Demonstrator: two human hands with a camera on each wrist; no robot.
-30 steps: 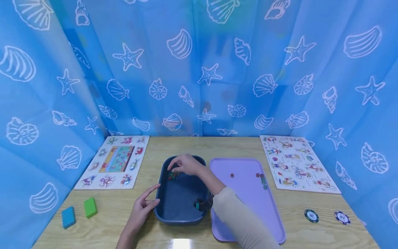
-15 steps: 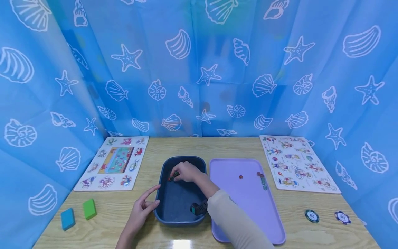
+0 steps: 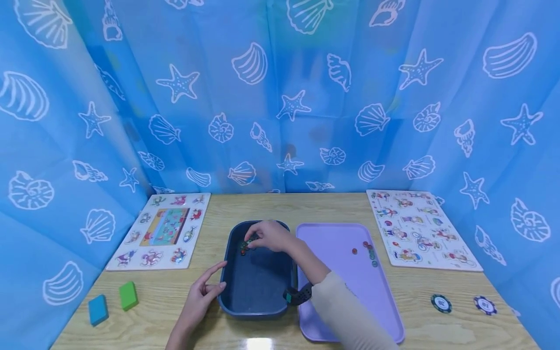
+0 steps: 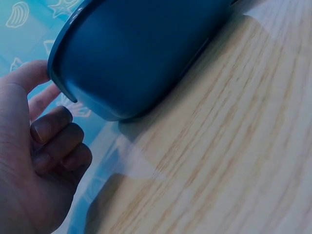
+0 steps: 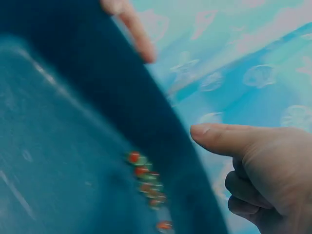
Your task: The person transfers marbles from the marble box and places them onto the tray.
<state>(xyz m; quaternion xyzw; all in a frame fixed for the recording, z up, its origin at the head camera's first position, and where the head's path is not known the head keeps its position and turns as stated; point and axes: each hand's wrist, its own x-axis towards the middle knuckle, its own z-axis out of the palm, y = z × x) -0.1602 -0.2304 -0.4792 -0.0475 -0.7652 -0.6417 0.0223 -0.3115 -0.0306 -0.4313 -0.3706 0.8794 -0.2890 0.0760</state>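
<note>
A dark blue bin point(image 3: 255, 282) stands on the wooden table. Along its far left inner side lie several small round red and green pieces point(image 5: 146, 183). My right hand point(image 3: 273, 237) is inside the bin's outline, over these pieces, with thumb and index tip near each other; whether anything is between them is hidden. In the right wrist view its thumb is straight and other fingers are curled. My left hand point(image 3: 199, 296) is at the bin's left rim, index finger and thumb straight and touching it, the other fingers curled. The purple tray point(image 3: 337, 272) bears a few similar red and green pieces point(image 3: 372, 254).
Picture puzzle boards stand flat at left point(image 3: 113, 253) and right point(image 3: 395, 260). A blue block point(image 3: 98, 310) and a green block point(image 3: 128, 295) lie left. Two poker chips, a green one point(image 3: 441, 303) and a dark blue one point(image 3: 485, 305), lie right. A shell-patterned curtain point(image 3: 280, 97) surrounds the table.
My right hand dipped to the pieces in the bin, then rose a little. A lone red piece on the tray has rolled right towards the others. My left hand stays at the rim.
</note>
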